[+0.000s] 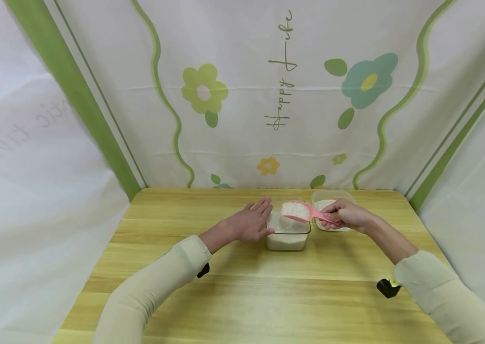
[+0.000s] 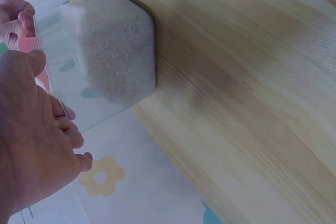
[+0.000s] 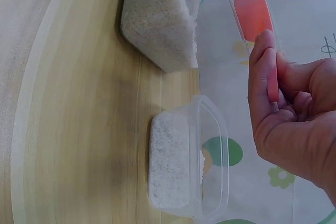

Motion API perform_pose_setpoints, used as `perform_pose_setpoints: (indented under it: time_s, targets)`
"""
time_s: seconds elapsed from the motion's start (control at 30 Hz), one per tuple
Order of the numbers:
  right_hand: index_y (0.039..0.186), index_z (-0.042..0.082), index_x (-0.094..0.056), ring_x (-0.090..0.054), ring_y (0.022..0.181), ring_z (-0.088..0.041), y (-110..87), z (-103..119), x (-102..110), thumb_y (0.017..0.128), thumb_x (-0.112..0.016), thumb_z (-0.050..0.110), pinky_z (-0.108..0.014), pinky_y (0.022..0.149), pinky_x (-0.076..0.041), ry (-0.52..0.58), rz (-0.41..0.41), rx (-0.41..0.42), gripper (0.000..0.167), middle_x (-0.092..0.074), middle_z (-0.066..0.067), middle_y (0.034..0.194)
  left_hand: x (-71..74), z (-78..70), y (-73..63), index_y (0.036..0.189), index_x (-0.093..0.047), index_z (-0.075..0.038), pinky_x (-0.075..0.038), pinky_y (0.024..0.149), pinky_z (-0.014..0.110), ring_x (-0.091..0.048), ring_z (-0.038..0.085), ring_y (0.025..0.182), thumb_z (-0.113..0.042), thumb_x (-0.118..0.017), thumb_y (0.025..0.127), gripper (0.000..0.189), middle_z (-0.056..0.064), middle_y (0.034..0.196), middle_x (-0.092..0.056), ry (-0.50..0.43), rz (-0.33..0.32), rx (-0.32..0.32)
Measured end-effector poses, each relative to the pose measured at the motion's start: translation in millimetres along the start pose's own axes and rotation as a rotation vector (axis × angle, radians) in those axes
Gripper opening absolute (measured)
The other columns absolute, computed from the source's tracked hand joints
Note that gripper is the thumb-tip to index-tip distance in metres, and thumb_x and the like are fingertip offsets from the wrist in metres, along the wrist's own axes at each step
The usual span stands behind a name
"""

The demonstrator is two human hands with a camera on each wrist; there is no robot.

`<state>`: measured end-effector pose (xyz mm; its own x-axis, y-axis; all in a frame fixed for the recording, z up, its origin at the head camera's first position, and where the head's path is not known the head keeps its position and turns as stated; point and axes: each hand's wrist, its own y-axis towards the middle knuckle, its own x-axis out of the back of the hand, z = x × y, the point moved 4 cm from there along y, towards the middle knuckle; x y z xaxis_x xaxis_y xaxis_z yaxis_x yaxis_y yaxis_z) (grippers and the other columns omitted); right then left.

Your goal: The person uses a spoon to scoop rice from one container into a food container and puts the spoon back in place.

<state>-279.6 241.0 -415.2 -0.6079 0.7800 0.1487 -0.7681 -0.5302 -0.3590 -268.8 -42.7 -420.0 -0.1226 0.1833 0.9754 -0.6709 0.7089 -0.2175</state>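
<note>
A clear container (image 1: 286, 242) of white grains that look like rice stands on the table. My left hand (image 1: 252, 223) rests against its left rim, fingers stretched out. In my right hand (image 1: 345, 215) I grip the handle of a pink scoop (image 1: 304, 211), whose bowl is heaped with the same grains and hovers over that container. To its right sits a second, lighter plastic container (image 3: 170, 161), partly filled with white grains, behind and below my right hand. The right wrist view shows the scoop's handle between thumb and fingers.
The wooden table (image 1: 242, 296) reaches toward me in front of both containers. A patterned cloth (image 1: 242, 119) hangs along its back edge, and pale curtains (image 1: 32, 215) flank it on either side.
</note>
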Motion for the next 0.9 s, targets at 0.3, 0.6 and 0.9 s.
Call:
perform_pose_setpoints:
  time_s: [0.3, 0.6, 0.9]
  targets:
    - [0.136, -0.026, -0.04, -0.067, 0.073, -0.006, -5.5, 2.7, 4.1, 0.099, -0.037, -0.007, -0.025, 0.075, -0.06, -0.013, -0.044, -0.022, 0.042, -0.071, -0.005, 0.086, 1.4, -0.3, -0.6, 0.16, -0.013, -0.001, -0.018, 0.125, 0.049, -0.002, 0.027, 0.157, -0.058, -0.026, 0.105, 0.08, 0.015, 0.169, 0.002, -0.018, 0.002, 0.003]
    - [0.135, -0.026, -0.041, -0.07, 0.077, -0.007, -11.0, 0.6, 9.0, 0.101, -0.039, -0.006, -0.024, 0.076, -0.06, 0.002, -0.045, -0.028, 0.04, -0.072, -0.004, 0.087, 0.1, -0.2, -0.6, 0.16, -0.011, -0.002, -0.019, 0.125, 0.048, -0.002, 0.027, 0.157, -0.058, -0.024, 0.106, 0.079, 0.015, 0.169, -0.001, -0.002, -0.001, -0.002]
    - [0.137, -0.027, -0.038, -0.07, 0.079, -0.008, -18.6, -1.0, 13.9, 0.1, -0.039, -0.006, -0.022, 0.075, -0.059, -0.011, -0.055, -0.035, 0.042, -0.072, -0.004, 0.087, -1.8, 0.3, -2.3, 0.16, -0.013, -0.002, -0.021, 0.124, 0.048, -0.003, 0.026, 0.157, -0.058, -0.023, 0.106, 0.079, 0.015, 0.169, -0.004, 0.049, -0.036, -0.006]
